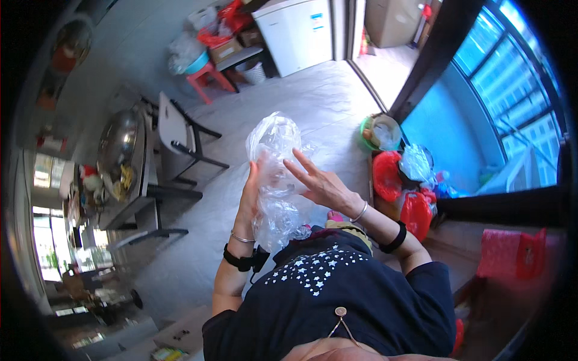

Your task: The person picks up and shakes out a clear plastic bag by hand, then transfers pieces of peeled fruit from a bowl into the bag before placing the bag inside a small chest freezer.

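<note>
A crumpled clear plastic bag (276,212) hangs in front of my body, above the floor. Its puffed upper part (275,128) rises beyond my fingers. My left hand (254,185) is upright along the bag's left side and holds it, its fingers blurred and partly behind the plastic. On the other side, my right hand (323,182) reaches in with the index and middle fingers stretched out and spread. The right thumb and lower fingers are hard to make out against the plastic, so whether they grip it is unclear.
To the left stand a table (149,158) and a chair (174,131). A red stool (203,81) and a white fridge-like appliance (295,40) are at the far wall. On the right are a green basin (366,135) and red plastic bags (415,216) beside a dark-framed doorway (420,90).
</note>
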